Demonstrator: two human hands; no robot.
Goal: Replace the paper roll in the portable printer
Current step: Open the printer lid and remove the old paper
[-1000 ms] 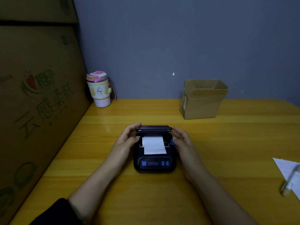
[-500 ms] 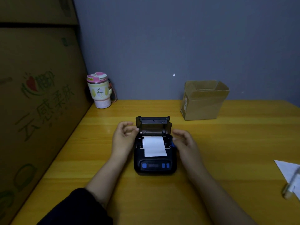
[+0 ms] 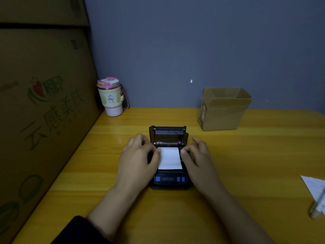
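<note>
Sitting mid-table, printer with lid standing open at the far end, hinged away from the person. Lying over the open bay just near of the lid, a white strip of paper, hiding the roll beneath; whether a roll sits there, cannot tell. Running left to right across the printer, the bay's long axis, so any roll would be coming out toward the person or upward, between the two hands.

Flanking the printer, left hand and right hand, about equally near. Touching the paper's left edge with the thumb, left hand, fingers curled loosely, not clearly pinching. Touching the right edge with a fingertip, right hand, other fingers spread and lifted. Probably squaring or freeing the sheet before reaching the roll.

Reading what writing there is: left of the printer, a big carton printed in green Chinese characters, seemingly "云感柔肤", under a red fruit logo too dim to read. Beyond the printer on the left, a pink-lidded cup; beyond it on the right, an open box bearing a small label, illegible. On the printer itself, blue buttons only, no brand legible.
</note>
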